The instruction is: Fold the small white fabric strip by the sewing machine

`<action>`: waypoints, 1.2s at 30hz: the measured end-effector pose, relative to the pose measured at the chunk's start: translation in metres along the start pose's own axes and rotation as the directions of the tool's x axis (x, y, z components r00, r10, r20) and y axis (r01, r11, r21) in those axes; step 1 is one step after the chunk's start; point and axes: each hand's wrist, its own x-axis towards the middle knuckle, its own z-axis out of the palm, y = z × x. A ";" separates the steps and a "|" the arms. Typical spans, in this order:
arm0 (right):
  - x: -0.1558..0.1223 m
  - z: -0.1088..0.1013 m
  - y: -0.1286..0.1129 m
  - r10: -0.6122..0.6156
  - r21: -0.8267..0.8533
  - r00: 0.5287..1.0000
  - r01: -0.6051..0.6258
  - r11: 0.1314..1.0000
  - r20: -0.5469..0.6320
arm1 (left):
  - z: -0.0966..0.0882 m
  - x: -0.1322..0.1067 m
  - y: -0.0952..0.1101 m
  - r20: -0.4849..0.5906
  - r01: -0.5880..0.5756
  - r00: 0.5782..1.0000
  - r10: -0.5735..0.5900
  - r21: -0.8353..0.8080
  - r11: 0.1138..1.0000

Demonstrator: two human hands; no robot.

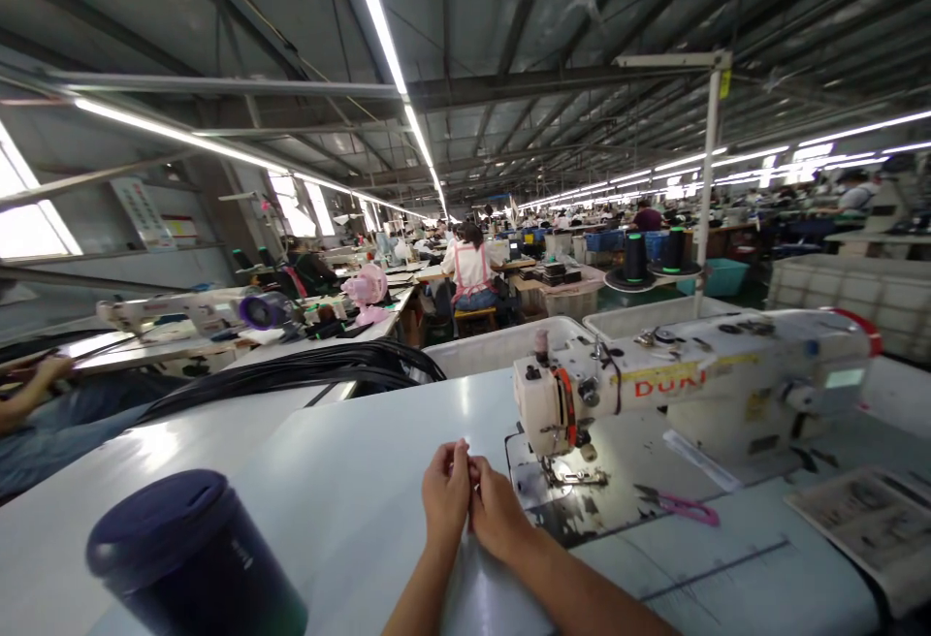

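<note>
Pale scrap (464,446) pinched between both hands (465,495)

One head-worn view only, placed above and just behind the left hand (445,491) and right hand (498,510). Faced forward down the workshop, pitched high: hands caught at the bottom edge, roof trusses (465,45) filling the top. Horizon slightly tilted. The sewing machine (676,394) and surface (349,491) are seen from close by; distant workstations (553,248) are taken in well off, far down the hall.
</note>
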 end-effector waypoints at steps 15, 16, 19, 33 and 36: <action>-0.084 -0.083 -0.037 -0.230 -0.483 0.970 0.237 0.843 0.073 | 0.003 0.018 -0.036 -0.092 -0.102 0.987 0.134 0.294 0.951; -0.096 -0.106 -0.029 -0.197 -0.482 0.979 0.150 0.863 -0.048 | 0.004 0.018 -0.036 -0.084 -0.104 0.987 0.134 0.297 0.949; -0.126 -0.185 0.008 -0.006 -0.485 0.897 -0.233 0.843 -0.442 | 0.006 0.017 -0.035 -0.073 -0.090 0.990 0.117 0.303 0.949; -0.163 -0.260 0.059 0.106 -0.354 0.944 -0.219 0.909 -0.312 | 0.009 0.028 -0.046 0.329 -0.035 0.940 -0.095 0.366 0.930; -0.162 -0.268 0.061 0.098 -0.356 0.945 -0.211 0.910 -0.312 | 0.010 0.028 -0.045 0.334 -0.029 0.937 -0.107 0.376 0.926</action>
